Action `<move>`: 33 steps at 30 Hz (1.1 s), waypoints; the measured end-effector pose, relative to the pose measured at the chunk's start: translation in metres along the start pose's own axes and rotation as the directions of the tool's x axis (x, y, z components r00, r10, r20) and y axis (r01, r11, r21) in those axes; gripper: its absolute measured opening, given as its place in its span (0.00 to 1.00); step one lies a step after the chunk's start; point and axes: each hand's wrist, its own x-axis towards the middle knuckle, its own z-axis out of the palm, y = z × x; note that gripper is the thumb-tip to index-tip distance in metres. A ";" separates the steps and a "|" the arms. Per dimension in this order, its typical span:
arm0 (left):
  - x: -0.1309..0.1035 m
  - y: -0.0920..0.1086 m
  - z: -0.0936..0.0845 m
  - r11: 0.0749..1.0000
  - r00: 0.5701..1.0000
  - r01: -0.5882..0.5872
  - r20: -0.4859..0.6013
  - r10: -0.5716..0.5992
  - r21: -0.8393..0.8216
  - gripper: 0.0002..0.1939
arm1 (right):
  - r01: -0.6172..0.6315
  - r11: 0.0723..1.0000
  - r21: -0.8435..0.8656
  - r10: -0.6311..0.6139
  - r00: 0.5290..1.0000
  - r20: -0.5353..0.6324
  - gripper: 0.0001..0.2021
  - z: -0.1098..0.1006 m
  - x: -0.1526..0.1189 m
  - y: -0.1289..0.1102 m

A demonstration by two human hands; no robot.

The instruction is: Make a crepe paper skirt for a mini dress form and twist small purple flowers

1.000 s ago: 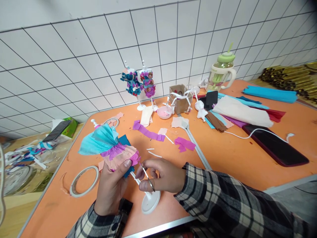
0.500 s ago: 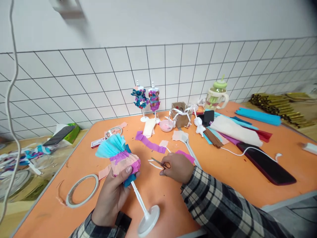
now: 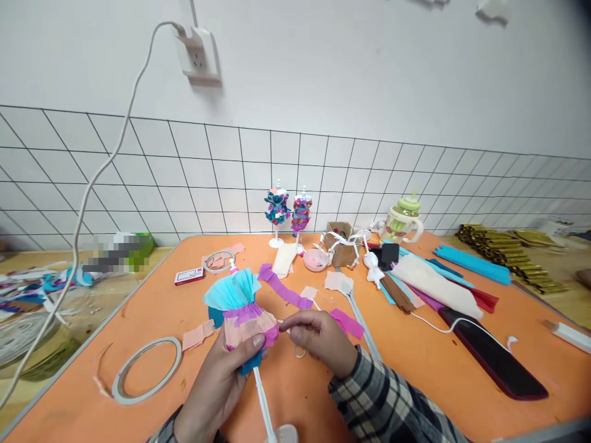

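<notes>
My left hand (image 3: pixel 226 369) is closed around a small dress form (image 3: pixel 252 332) on a white stand, its upright slightly tilted. Crepe paper wraps the form: a fanned light-blue piece, purple and peach bands, a magenta edge and dark blue below. At the magenta edge, my right hand (image 3: pixel 321 338) pinches with thumb and forefinger; what lies between the fingertips is too small to make out. Below those fingers shows a small loop (image 3: pixel 300 352), which looks like a scissors handle; the hand hides the rest. A purple paper strip (image 3: pixel 284 289) lies behind the hands.
A tape roll (image 3: pixel 148 372) lies left, near a small box (image 3: pixel 189 276). Two decorated dress forms (image 3: pixel 277 209) stand by the wall with a pink bowl (image 3: pixel 316 259) and cardboard box (image 3: pixel 342 249). Rightward are paper rolls (image 3: pixel 434 286), a dark phone-like slab (image 3: pixel 498 357) and a jug (image 3: pixel 401 221).
My right hand has moved from holding scissors over the table to pinching at the dress form's magenta edge. The camera view has tilted up, showing the wall socket.
</notes>
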 end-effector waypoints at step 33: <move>0.000 0.000 0.002 0.981 0.983 0.150 0.089 -0.161 0.120 0.21 | -0.019 0.917 -0.399 0.023 1.000 0.006 0.20 -0.003 0.003 0.027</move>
